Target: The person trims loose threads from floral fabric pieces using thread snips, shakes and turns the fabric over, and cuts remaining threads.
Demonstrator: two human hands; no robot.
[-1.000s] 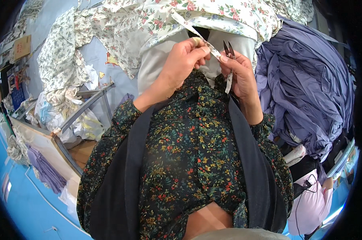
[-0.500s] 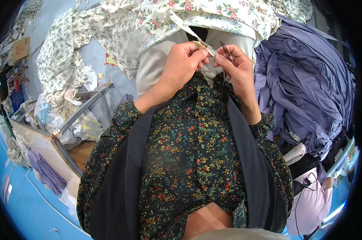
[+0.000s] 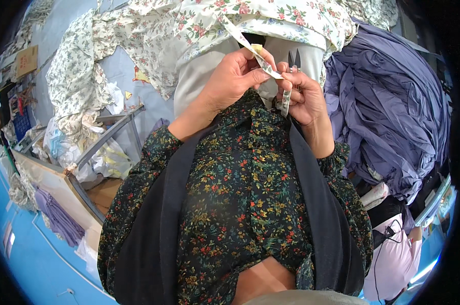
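A narrow white floral fabric strip (image 3: 232, 31) runs down from the flowered cloth (image 3: 291, 16) across my lap to both hands. My left hand (image 3: 232, 80) is closed on the strip between thumb and fingers. Beside its index finger shows a small pale yellow piece (image 3: 257, 48); I cannot tell what it is. My right hand (image 3: 309, 99) pinches the strip farther along, and the strip's end hangs below the fingers. Held in that same hand are small thread snips (image 3: 294, 59), their dark blades apart and pointing away from me; the palm hides their lower part.
A large heap of purple-grey cloth (image 3: 387, 107) lies close on my right. To the left are more flowered cloth (image 3: 77, 66), a metal frame (image 3: 110, 137) with plastic bags and scraps, and a cardboard box (image 3: 26, 62). A pink-covered seat (image 3: 400, 254) with a black cable stands at the lower right.
The strip is now drawn straighter between my hands, with its end hanging below the right fingers. My right hand has turned, and the snips now show their spread blades.
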